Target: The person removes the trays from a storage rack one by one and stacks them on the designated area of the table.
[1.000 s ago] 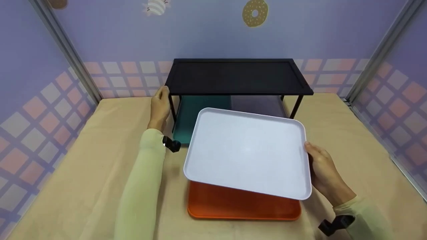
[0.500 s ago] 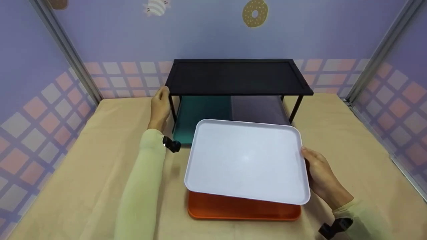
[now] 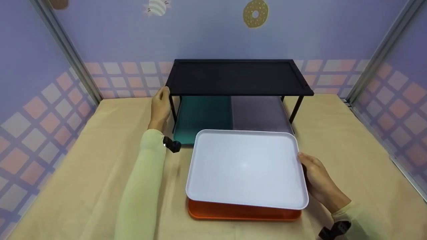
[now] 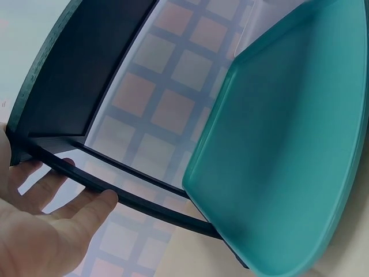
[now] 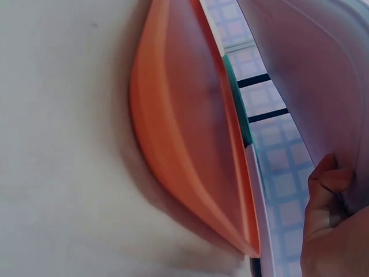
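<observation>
Four trays in all: one white tray at centre frame, one orange tray under it toward the lower edge, one teal tray and one grey-purple tray side by side just above centre. One black rack in the upper middle. Two hands: one left hand left of centre, one right hand at lower right. One doughnut sticker at the top.

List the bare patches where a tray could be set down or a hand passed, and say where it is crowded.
Bare: the black shelf top; the tan cloth left of the left hand; the cloth right of the right hand. Crowded: under the shelf, teal tray and grey tray; in front, white tray over orange tray.
</observation>
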`<move>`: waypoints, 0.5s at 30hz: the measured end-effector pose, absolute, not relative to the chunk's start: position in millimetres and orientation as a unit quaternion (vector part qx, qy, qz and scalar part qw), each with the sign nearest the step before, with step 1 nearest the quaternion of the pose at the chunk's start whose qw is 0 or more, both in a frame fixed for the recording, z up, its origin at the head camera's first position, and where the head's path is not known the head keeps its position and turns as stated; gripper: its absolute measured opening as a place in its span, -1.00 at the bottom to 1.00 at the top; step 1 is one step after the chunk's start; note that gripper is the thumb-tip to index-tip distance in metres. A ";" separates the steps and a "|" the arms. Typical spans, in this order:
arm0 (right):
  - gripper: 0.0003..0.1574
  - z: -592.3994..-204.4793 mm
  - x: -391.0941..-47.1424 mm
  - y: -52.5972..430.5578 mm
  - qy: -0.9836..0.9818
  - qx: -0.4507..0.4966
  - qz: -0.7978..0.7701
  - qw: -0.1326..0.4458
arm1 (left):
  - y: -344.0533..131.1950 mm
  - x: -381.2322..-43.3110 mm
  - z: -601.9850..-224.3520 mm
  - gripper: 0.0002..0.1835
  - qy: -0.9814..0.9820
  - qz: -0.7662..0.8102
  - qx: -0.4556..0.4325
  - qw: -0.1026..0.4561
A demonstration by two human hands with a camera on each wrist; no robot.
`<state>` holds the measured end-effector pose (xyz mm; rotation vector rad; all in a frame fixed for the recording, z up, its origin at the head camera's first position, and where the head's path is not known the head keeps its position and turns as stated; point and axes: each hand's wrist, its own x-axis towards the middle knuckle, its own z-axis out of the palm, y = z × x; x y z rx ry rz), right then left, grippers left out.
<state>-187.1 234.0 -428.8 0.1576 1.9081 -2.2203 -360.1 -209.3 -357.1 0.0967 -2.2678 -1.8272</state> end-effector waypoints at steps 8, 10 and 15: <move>-0.45 -434.8 -187.0 236.1 0.647 0.048 -0.753 0.113 | -209.4 -359.7 -356.1 -0.37 -0.773 -0.624 0.035 0.109; -0.43 -436.5 -187.0 236.7 0.649 0.047 -0.750 0.116 | -209.4 -359.2 -355.7 -0.36 -0.775 -0.622 0.035 0.106; -0.35 -439.4 -185.8 237.5 0.662 0.048 -0.738 0.126 | -209.6 -359.1 -355.8 -0.36 -0.774 -0.624 0.034 0.104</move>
